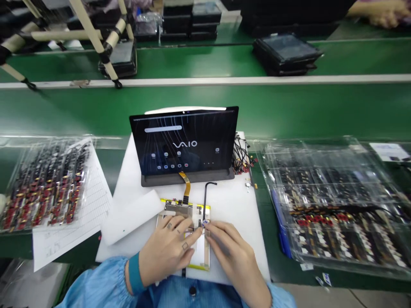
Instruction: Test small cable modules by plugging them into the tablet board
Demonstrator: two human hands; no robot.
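Observation:
A circuit board assembly with a battery and yellow edges (203, 256) lies on a white foam pad (234, 201). My left hand (168, 246) rests over its left side, fingers stretched out, the index tip near the middle of the assembly. My right hand (233, 248) has its fingertips pinched at a small connector with a blue-and-white bit (204, 223), at the lower end of a thin black cable (205, 199). An orange flex ribbon (186, 186) links the board to a lit tablet screen (186, 145) propped upright behind it.
A white foam block (133, 218) lies left on the pad. Clear trays of small parts stand left (48, 188) and right (334, 205), with printed paper (73, 239) beneath the left one. Behind are a pipe frame (105, 47), stacked black tablets (285, 51) and another person's hand (385, 13).

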